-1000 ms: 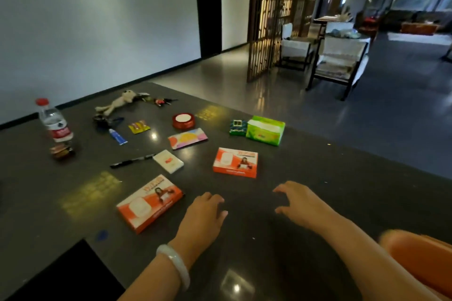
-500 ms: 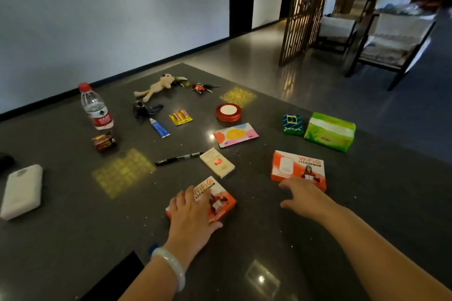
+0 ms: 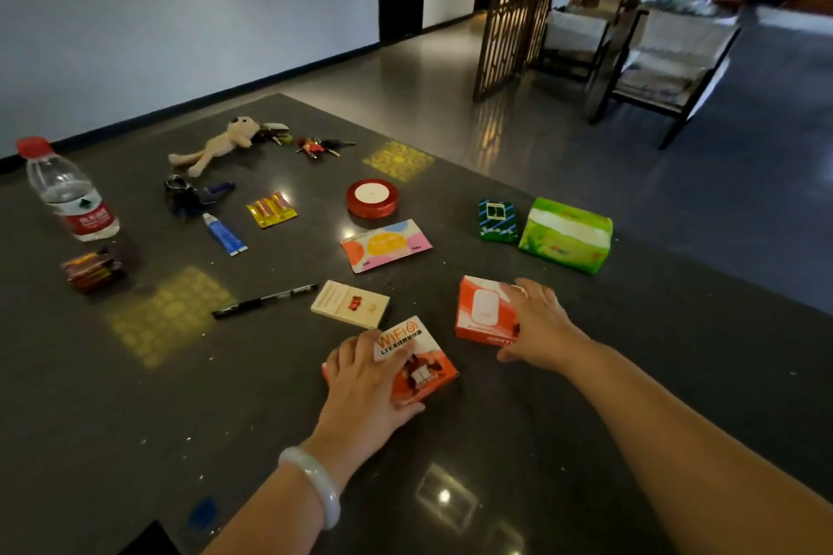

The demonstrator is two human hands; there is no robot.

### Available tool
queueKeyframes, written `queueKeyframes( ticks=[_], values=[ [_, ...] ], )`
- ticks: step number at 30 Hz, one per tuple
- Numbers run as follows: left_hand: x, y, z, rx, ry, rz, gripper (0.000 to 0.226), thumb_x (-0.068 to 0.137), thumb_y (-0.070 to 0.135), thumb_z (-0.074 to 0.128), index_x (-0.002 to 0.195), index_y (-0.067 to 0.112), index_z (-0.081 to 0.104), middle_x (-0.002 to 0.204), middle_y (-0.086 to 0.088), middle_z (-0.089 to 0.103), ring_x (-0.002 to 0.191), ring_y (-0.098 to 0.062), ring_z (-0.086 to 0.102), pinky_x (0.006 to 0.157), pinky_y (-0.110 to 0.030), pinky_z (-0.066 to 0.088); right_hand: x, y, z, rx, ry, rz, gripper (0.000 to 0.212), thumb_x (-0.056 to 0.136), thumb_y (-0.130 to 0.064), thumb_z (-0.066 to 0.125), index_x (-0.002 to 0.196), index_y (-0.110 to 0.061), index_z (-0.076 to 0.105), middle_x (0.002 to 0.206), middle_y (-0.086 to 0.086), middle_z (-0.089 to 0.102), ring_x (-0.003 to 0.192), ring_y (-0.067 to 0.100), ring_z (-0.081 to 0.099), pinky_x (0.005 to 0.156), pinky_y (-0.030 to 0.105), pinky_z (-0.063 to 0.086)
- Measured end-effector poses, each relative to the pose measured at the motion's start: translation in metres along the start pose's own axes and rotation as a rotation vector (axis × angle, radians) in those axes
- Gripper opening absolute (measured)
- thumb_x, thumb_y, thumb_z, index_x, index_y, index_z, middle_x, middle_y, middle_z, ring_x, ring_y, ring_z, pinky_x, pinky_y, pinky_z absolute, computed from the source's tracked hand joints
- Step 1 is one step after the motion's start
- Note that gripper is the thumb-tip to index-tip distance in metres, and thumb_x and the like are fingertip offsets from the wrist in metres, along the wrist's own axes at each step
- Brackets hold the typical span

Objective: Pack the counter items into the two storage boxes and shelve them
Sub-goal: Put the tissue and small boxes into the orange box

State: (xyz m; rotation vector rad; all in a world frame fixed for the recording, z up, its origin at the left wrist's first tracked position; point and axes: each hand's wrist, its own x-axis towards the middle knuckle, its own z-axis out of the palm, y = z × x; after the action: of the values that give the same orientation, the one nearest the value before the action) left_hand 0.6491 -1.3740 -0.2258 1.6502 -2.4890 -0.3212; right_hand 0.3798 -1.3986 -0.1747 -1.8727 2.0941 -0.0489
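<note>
Two orange-and-white WiFi boxes lie near me on the dark counter (image 3: 586,442). My left hand (image 3: 365,383) grips the nearer box (image 3: 419,361), fingers over its left end and thumb under its front edge. My right hand (image 3: 541,324) grips the farther box (image 3: 482,311) from its right side. Further out lie a cream card box (image 3: 349,303), a black pen (image 3: 266,300), a colourful pouch (image 3: 385,244), a red tape roll (image 3: 372,197), a green tissue pack (image 3: 565,234) and a small green box (image 3: 496,221).
At the left stand a water bottle (image 3: 67,194) and a stack of snack packets (image 3: 92,270). A blue tube (image 3: 224,234), a yellow battery pack (image 3: 272,210), a plush toy (image 3: 216,144) and keys (image 3: 320,146) lie further back. Chairs (image 3: 667,59) stand beyond the counter's far edge.
Both hands moved forward from the bare counter onto the orange boxes. The left took hold of the nearer box first, then the right closed on the farther one. The view shifted left.
</note>
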Motion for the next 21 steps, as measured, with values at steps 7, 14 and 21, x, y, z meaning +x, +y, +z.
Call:
queueKeyframes(
  ticks=[7,14,21],
  values=[
    [0.002,-0.004,0.006,-0.029,0.008,-0.001,0.083,0.075,0.073,0.056,0.145,0.053,0.016,0.154,0.001,0.004,0.141,-0.027,0.007,0.115,-0.049,0.008,0.006,0.015,0.007,-0.002,-0.013,0.003,0.107,0.065,-0.04,0.082,0.15,-0.028,0.017,0.15,0.001,0.019,0.139,0.024,0.016,0.115,0.044,0.023],
    [0.0,-0.002,0.006,-0.059,-0.032,-0.008,0.084,0.077,0.069,0.057,0.146,0.053,0.012,0.156,-0.002,0.001,0.143,-0.031,0.003,0.116,-0.051,0.007,-0.042,0.028,0.012,0.04,-0.071,0.097,0.113,0.059,-0.052,0.08,0.146,-0.04,0.009,0.141,0.002,0.021,0.131,0.027,0.028,0.108,0.044,0.029],
    [-0.014,0.025,-0.006,-0.032,-0.113,0.129,0.083,0.075,0.067,0.06,0.145,0.052,0.017,0.155,-0.001,0.01,0.143,-0.027,0.009,0.117,-0.05,0.009,-0.113,0.061,-0.021,-0.02,0.077,0.144,0.105,0.065,-0.058,0.072,0.147,-0.036,0.011,0.145,0.001,0.027,0.131,0.025,0.025,0.112,0.05,0.019]
  ],
)
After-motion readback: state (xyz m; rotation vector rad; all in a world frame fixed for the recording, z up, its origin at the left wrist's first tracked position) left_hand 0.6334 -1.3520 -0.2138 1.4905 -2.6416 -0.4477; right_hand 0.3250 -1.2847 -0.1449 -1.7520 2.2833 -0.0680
